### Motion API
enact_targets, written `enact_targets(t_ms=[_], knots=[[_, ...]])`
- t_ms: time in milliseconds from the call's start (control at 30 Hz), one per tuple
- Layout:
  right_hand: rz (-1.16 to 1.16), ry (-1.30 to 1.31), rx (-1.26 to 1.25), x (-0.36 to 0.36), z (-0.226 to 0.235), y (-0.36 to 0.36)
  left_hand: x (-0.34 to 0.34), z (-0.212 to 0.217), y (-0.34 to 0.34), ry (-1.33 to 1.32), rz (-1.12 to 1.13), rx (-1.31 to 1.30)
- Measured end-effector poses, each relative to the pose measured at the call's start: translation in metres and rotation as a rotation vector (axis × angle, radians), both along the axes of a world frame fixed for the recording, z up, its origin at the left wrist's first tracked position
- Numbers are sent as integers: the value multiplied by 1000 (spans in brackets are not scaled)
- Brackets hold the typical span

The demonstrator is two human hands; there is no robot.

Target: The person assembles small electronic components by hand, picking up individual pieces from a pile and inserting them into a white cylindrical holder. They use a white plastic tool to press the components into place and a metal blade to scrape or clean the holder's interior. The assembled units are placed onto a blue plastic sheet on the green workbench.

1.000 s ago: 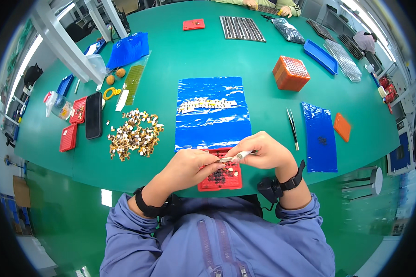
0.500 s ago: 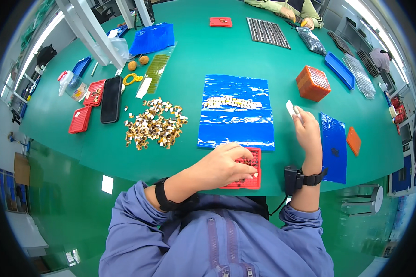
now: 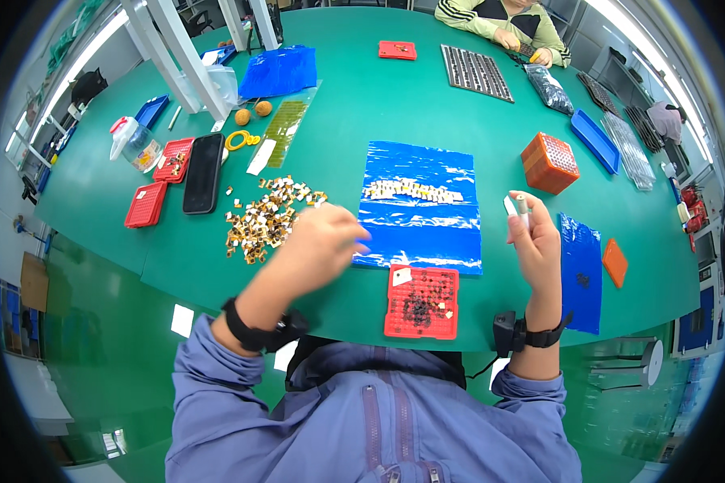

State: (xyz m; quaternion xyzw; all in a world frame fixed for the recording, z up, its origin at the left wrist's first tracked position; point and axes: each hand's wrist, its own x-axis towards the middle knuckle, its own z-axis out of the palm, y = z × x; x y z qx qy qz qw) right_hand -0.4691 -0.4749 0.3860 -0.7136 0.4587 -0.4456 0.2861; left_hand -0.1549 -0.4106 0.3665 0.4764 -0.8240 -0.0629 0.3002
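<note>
My right hand (image 3: 537,241) is closed around a slim white tool (image 3: 510,207), raised above the table to the right of a blue film sheet (image 3: 419,229). Its exact kind I cannot make out. Across the sheet runs a row of small white and gold pieces (image 3: 411,191). My left hand (image 3: 318,245) is over the table between the sheet and a loose pile of small gold-and-white parts (image 3: 258,229), its fingers smeared by motion. Close to my body lies a red perforated tray (image 3: 399,322) with many small black parts and a few pale bits on it.
An orange-red block-shaped stack (image 3: 548,165) stands right of the sheet. Further right lie another blue sheet (image 3: 580,249) and an orange plate (image 3: 615,263). At left are a black phone (image 3: 204,173), red trays (image 3: 145,205) and a jar (image 3: 135,146). Another person (image 3: 507,24) works across the table.
My left hand has swung left and away from the red tray, uncovering it. My right hand still holds the white tool, now turned somewhat. The view has shifted slightly.
</note>
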Motion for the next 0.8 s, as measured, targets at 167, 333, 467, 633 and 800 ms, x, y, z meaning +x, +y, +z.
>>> enact_targets(t_ms=[167, 333, 467, 633, 800], knots=[[199, 100, 4, 24, 33, 12, 46, -13, -19, -174, 333, 50], [298, 130, -79, 28, 22, 3, 45, -21, -28, -161, 261, 198], [305, 226, -17, 21, 7, -2, 46, -22, -28, -157, 219, 186], [360, 175, -33, 23, -5, -4, 44, -1, -19, -8, 270, 258], [474, 239, 12, 25, 0, 1, 18, 25, 0, 448, 206, 571]])
